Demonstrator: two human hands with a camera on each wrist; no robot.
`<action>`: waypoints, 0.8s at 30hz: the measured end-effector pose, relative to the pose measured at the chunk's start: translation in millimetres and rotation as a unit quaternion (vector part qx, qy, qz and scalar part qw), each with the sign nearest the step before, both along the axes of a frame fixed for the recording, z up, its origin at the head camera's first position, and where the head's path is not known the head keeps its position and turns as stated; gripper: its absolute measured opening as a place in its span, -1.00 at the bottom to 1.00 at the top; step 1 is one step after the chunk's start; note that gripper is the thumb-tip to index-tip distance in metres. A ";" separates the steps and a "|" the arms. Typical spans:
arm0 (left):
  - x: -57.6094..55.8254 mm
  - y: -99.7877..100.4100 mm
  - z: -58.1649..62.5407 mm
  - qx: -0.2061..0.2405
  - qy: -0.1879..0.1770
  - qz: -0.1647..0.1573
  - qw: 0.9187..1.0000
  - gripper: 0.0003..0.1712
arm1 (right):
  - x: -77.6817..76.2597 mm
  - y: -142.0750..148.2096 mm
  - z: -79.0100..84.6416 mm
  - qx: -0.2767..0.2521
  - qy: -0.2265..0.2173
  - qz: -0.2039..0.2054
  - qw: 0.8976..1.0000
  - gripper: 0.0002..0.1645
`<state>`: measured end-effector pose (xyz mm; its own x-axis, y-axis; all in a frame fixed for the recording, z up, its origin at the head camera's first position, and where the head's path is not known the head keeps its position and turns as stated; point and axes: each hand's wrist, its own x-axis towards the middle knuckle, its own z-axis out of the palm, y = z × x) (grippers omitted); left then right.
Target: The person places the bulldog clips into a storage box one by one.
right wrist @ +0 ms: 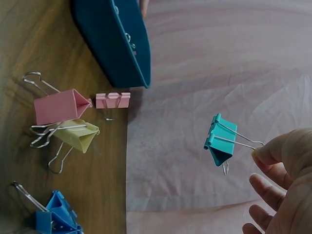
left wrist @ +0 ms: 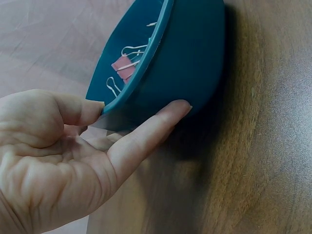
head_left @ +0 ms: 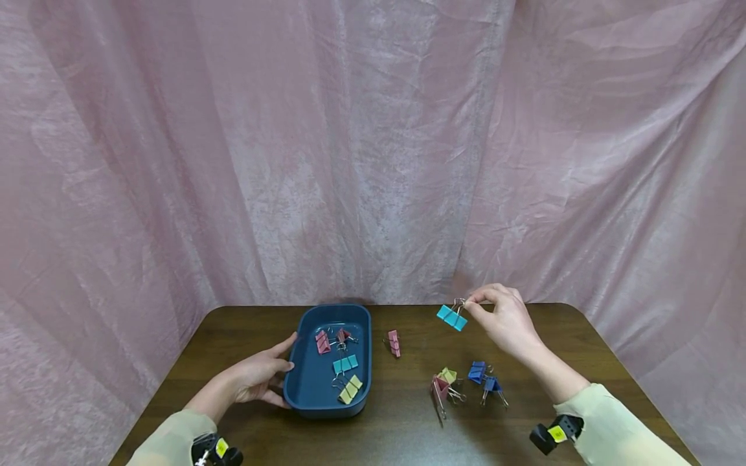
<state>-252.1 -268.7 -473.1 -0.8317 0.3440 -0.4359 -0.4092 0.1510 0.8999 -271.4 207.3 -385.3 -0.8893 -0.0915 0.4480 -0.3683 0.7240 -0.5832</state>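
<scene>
A teal binder clip (head_left: 452, 318) hangs in the air above the table's back edge. My right hand (head_left: 506, 317) pinches it by a wire handle between thumb and finger, while its other fingers stay apart from the clip, as the right wrist view shows. At the left, a dark blue plastic bin (head_left: 296, 388) stands on the table with several binder clips inside, among them a yellow clip (head_left: 350, 389), a teal one (head_left: 345, 364) and a pink one (head_left: 322, 342). My left hand (head_left: 256, 375) rests spread fingers against the bin's left outer side, one fingertip at the rim.
Right of the bin lies a pink binder clip (head_left: 394, 343). Nearer the front, a larger pink clip (right wrist: 54, 107) and a yellow clip (right wrist: 78, 135) lie touching. Blue clips (head_left: 476, 371) lie beside them. A pink curtain (head_left: 361, 162) hangs behind the brown table (head_left: 402, 427).
</scene>
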 end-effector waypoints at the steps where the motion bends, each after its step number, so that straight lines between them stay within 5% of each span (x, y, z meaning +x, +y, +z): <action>1: 0.0 -0.1 0.1 0.000 0.000 0.000 1.000 -0.16 | -0.7 -1.3 0.6 0.000 -0.001 0.001 1.000 -0.89; 24: 0.2 0.4 2.1 -0.003 -0.003 0.002 1.000 -0.15 | -11.4 -36.4 9.3 -0.006 0.008 0.029 1.000 -0.94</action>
<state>-252.0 -268.4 -471.0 -0.8304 0.3389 -0.4422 -0.4146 0.1543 0.8968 -282.7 170.8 -376.0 -0.8753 -0.1370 0.4637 -0.4185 0.6950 -0.5847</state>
